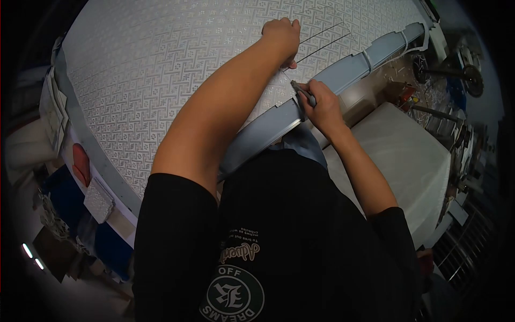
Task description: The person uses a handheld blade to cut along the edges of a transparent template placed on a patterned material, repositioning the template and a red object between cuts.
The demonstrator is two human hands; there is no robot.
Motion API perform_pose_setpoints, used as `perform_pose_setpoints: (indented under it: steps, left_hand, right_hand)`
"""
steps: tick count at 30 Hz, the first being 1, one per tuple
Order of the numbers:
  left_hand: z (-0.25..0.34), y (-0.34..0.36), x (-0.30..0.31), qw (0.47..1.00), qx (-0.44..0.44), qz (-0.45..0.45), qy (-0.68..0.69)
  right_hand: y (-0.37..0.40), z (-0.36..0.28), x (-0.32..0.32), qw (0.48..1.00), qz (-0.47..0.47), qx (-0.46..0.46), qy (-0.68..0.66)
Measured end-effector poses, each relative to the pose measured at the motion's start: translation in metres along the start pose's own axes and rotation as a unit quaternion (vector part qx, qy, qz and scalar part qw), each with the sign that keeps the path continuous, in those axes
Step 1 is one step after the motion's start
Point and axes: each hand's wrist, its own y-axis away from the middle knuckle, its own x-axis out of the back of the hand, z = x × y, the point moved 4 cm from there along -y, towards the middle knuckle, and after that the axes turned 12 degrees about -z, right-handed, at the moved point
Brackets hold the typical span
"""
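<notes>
A wide patterned white-and-silver sheet [161,88] covers the work surface in front of me. My left hand [281,40] rests on it palm down with the fingers curled, and its underside is hidden. Two thin, roughly parallel dark lines run across the sheet from beside this hand toward the upper right. Closer to my body, my right hand [323,104] is closed around a slim dark-grey cutter [303,94]. Its tip points at the sheet just below my left thumb. Under my right hand passes a long blue-grey edge strip [343,75] along the near side.
White ties [367,60] loop around the edge strip. To the right stands a large pale covered block [394,155], with cluttered shelving beyond it. On the left ledge lie a red pad [81,163] and a small patterned slab [99,199].
</notes>
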Motion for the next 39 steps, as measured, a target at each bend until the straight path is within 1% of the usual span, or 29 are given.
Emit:
perform_pose_setpoints:
  steps: [1,3,5,6,7,8,9,11,12,14,15,17,18,20,21,23,24,26,27,29,31,33,35,36,38,39]
  left_hand:
    - [0.0,0.0,0.0,1.0,0.0,0.002,0.001]
    - [0.002,0.0,0.003,1.0,-0.006,0.003,-0.003]
    - [0.001,-0.002,0.007,0.999,-0.004,-0.038,0.004]
    - [-0.001,-0.006,0.004,0.999,-0.006,-0.037,-0.001]
    - [-0.002,-0.009,0.001,1.0,-0.017,-0.016,-0.001]
    - [-0.006,-0.015,0.0,1.0,-0.029,0.005,0.0]
    - [-0.013,-0.024,0.005,0.999,-0.032,0.006,-0.003]
    - [-0.026,-0.04,0.009,0.989,-0.093,-0.113,-0.034]
    - [-0.031,-0.038,0.01,0.989,-0.094,-0.113,-0.032]
    - [-0.04,-0.033,0.015,0.986,-0.148,-0.068,-0.036]
    - [-0.048,-0.035,0.013,0.986,-0.149,-0.07,-0.037]
    - [-0.054,-0.038,0.011,0.981,-0.187,-0.048,0.01]
    - [-0.053,-0.036,0.012,0.981,-0.187,-0.049,0.012]
    - [-0.057,-0.034,0.013,0.986,-0.149,-0.067,0.042]
    - [-0.059,-0.037,0.01,0.986,-0.147,-0.068,0.043]
    - [-0.06,-0.041,0.008,0.986,-0.163,-0.018,0.035]
    - [-0.058,-0.04,0.009,0.986,-0.161,-0.02,0.036]
    - [-0.058,-0.039,0.011,0.986,-0.136,-0.066,0.072]
    - [-0.058,-0.034,0.015,0.986,-0.134,-0.066,0.073]
    - [-0.053,-0.023,0.025,0.984,-0.169,-0.058,-0.021]
    - [-0.055,-0.028,0.03,0.983,-0.177,-0.046,-0.022]
    - [-0.059,-0.036,0.028,0.982,-0.185,-0.036,-0.02]
    - [-0.064,-0.051,0.028,0.978,-0.207,-0.015,0.034]
    - [-0.063,-0.054,0.031,0.978,-0.207,-0.014,0.034]
    - [-0.064,-0.062,0.031,0.982,-0.141,-0.072,0.101]
    - [-0.064,-0.061,0.034,0.982,-0.141,-0.074,0.102]
  right_hand:
    - [-0.005,0.002,-0.004,1.0,0.005,-0.005,-0.002]
    - [-0.018,0.0,-0.011,0.999,0.032,0.037,0.004]
    - [-0.04,-0.012,-0.014,0.999,0.037,0.031,-0.002]
    - [-0.047,-0.016,-0.014,0.999,0.038,0.029,-0.009]
    - [-0.051,-0.018,-0.014,0.999,0.043,0.028,-0.01]
    - [-0.055,-0.017,-0.015,1.0,0.029,0.01,-0.007]
    - [-0.057,-0.016,-0.016,1.0,0.013,-0.009,-0.005]
    - [-0.058,-0.013,-0.016,1.0,0.008,-0.009,-0.002]
    - [-0.059,-0.014,-0.015,1.0,0.0,-0.007,-0.002]
    - [-0.066,-0.016,-0.015,1.0,0.002,-0.006,-0.007]
    - [-0.069,-0.018,-0.016,1.0,0.006,-0.007,-0.013]
    - [-0.083,-0.017,-0.023,1.0,0.012,-0.007,-0.014]
    - [-0.092,-0.019,-0.026,1.0,0.018,0.0,-0.014]
    - [-0.106,-0.024,-0.031,0.999,0.024,0.001,-0.027]
    - [-0.11,-0.025,-0.032,0.999,0.031,0.002,-0.037]
    - [-0.114,-0.024,-0.036,0.999,0.035,0.013,-0.037]
    - [-0.114,-0.025,-0.037,0.998,0.04,0.023,-0.035]
    - [-0.114,-0.023,-0.039,0.998,0.036,0.015,-0.042]
    - [-0.113,-0.021,-0.038,0.998,0.034,0.007,-0.048]
    - [-0.113,-0.019,-0.034,0.997,0.029,0.009,-0.073]
    - [-0.114,-0.017,-0.023,0.995,0.025,0.013,-0.095]
    - [-0.113,-0.012,-0.012,0.994,0.01,-0.016,-0.109]
    - [-0.118,-0.004,-0.006,0.996,0.015,-0.018,-0.092]
    - [-0.122,-0.002,-0.002,0.997,0.022,-0.02,-0.076]
    - [-0.128,0.0,0.0,0.998,0.013,-0.018,-0.063]
    - [-0.131,0.001,0.001,0.999,0.005,-0.015,-0.05]
